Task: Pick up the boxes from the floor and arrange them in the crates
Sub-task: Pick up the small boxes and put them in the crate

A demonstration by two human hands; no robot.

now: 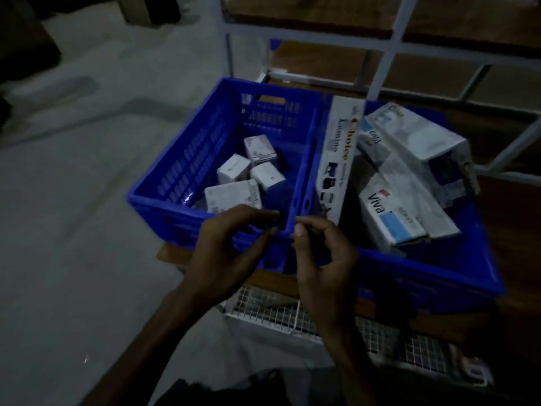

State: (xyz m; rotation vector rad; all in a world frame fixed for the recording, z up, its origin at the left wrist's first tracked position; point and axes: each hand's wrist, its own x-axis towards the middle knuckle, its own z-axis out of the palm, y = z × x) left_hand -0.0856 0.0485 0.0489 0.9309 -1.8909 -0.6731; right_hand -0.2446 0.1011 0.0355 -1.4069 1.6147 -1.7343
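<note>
Two blue plastic crates stand side by side on a low wooden shelf. The left crate (187,159) holds several small white boxes (234,171). In the right crate (439,273) lie long white boxes, one marked "Viva" (392,212) and one marked "Choice Lumine" (339,153) that leans against the dividing wall. My left hand (231,247) and my right hand (322,259) hover at the near rims where the crates meet, fingers curled with the tips pinched; nothing shows in either.
Grey floor (73,200) spreads to the left. A white metal rack frame (386,54) with wooden shelves rises behind the crates. A white wire basket (292,312) sits below the near shelf edge. The scene is dim.
</note>
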